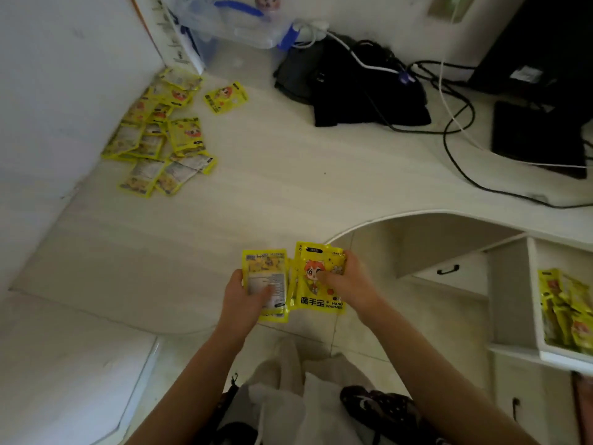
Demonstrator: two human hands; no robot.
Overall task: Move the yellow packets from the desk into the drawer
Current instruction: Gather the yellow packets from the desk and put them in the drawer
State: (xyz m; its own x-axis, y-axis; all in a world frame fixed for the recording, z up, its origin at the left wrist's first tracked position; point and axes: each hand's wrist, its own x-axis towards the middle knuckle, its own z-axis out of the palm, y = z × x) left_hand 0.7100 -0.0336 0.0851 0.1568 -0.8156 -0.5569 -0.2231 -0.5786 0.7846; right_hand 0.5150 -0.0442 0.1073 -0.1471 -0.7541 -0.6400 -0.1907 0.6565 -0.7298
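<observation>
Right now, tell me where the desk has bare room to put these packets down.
The desk's wide middle is bare, between the packet pile at the left wall and the black bag and cables on the right. The back corner by the plastic box is crowded.

Yellow packets: 2 held, 1 per hand – left hand (245, 295), right hand (348, 281). Desk pile (160, 136): approx. a dozen, overlapping, exact count unclear; 1 loose packet (225, 97). Drawer (542, 350): several, uncountable.

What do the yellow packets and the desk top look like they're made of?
Packets: probably thin glossy plastic film, printed; they crinkle and catch the light in the hands. Desk: pale matte board with faint wood grain, likely laminate, though the blur leaves it open.
</observation>
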